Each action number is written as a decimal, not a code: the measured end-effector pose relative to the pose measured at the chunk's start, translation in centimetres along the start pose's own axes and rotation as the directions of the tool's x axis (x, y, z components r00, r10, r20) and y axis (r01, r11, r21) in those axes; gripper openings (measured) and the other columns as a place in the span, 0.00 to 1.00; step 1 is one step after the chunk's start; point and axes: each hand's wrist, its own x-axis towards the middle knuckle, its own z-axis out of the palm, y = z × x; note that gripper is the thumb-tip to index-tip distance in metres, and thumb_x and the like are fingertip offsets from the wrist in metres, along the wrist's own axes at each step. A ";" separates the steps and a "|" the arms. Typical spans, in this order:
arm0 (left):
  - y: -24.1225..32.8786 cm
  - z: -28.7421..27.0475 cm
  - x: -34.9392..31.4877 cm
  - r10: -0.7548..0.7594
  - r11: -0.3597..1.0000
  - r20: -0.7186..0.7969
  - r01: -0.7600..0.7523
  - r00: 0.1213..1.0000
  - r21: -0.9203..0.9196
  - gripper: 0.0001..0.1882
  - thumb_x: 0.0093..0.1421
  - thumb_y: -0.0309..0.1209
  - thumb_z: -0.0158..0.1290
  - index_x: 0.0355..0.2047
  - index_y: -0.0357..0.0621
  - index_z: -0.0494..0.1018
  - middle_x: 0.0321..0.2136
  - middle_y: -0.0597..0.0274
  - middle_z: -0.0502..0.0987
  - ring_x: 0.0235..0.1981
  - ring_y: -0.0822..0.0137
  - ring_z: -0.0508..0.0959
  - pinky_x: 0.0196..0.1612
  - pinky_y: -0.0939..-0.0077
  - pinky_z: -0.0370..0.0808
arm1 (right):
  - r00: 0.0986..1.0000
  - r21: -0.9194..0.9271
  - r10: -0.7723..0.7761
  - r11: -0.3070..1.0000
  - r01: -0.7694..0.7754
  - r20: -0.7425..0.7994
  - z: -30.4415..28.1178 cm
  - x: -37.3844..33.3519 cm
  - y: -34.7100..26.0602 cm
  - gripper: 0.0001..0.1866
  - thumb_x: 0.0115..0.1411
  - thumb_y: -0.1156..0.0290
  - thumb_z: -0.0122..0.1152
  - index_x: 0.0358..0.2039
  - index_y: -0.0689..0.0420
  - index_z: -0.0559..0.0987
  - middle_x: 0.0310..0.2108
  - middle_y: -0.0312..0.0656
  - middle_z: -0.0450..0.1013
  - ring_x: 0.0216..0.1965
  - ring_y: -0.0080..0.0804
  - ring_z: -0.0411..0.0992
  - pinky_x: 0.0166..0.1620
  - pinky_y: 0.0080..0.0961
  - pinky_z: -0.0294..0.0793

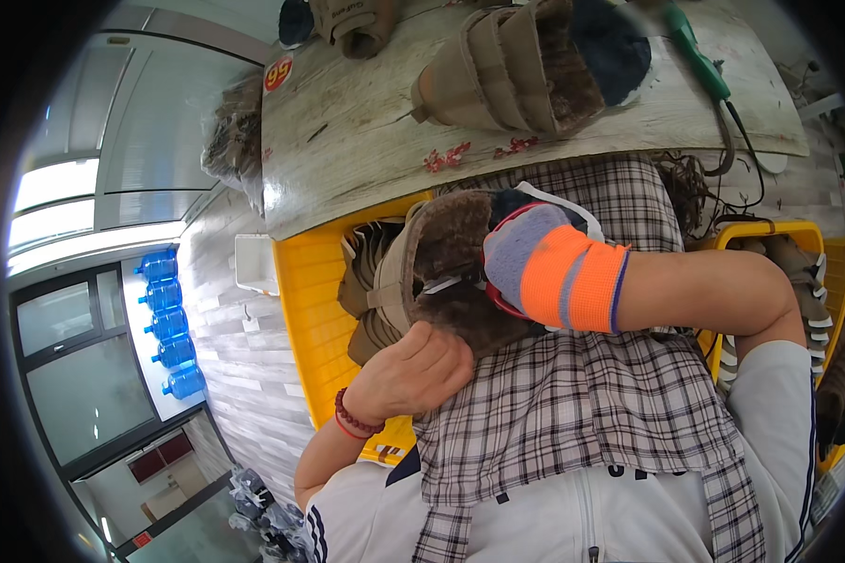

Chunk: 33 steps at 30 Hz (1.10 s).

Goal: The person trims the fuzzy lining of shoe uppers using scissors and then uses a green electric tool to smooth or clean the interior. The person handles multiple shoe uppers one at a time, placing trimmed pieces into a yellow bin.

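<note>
In front of my lap I have a tan shoe upper (pixel 460 239) with brown fur lining, its opening turned up toward me. My bare left hand (pixel 421 368), with a beaded bracelet at the wrist, has its fingers curled on the near edge of this upper. My right hand (pixel 526 258), in a grey and orange glove with a red-coated palm, reaches into the opening from the right. Its fingers are hidden there. A small white tag (pixel 444 285) shows against the fur. Dark blue fabric and a white edge are visible behind the glove.
Ahead is a pale wood-look table (pixel 347 155) with a nested stack of fur-lined uppers (pixel 507 70) and a green-handled tool (pixel 695 52) with a cord. A yellow crate (pixel 314 324) holding tan pieces stands at left, another yellow crate (pixel 770 228) at right.
</note>
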 end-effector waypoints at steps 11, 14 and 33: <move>1.4 -2.4 0.3 -0.017 1.000 0.030 0.017 0.999 0.010 0.11 0.48 0.27 0.50 0.33 0.39 0.71 0.28 0.60 0.73 0.30 0.67 0.73 0.37 0.74 0.70 | 0.876 0.598 0.360 0.794 -0.107 -0.322 0.8 -6.2 4.9 0.24 0.49 0.53 0.65 0.37 0.60 0.77 0.23 0.44 0.76 0.24 0.37 0.75 0.29 0.27 0.74; 1.1 -3.4 2.9 0.119 0.993 -0.016 -0.119 0.993 0.000 0.10 0.50 0.30 0.49 0.31 0.37 0.71 0.27 0.61 0.73 0.29 0.66 0.72 0.38 0.74 0.70 | 0.853 0.960 0.481 0.269 0.079 -0.205 0.1 -6.9 4.3 0.24 0.50 0.53 0.65 0.36 0.61 0.75 0.20 0.42 0.73 0.21 0.31 0.73 0.27 0.23 0.72; -16.4 13.3 10.8 -0.999 0.048 -0.046 -0.190 -0.015 -0.981 0.17 0.62 0.36 0.51 0.46 0.35 0.69 0.41 0.58 0.72 0.46 0.66 0.70 0.50 0.66 0.68 | 0.006 0.694 0.694 0.720 0.013 -0.720 2.0 -7.4 13.3 0.16 0.54 0.81 0.59 0.45 0.62 0.72 0.32 0.35 0.73 0.30 0.19 0.68 0.34 0.18 0.68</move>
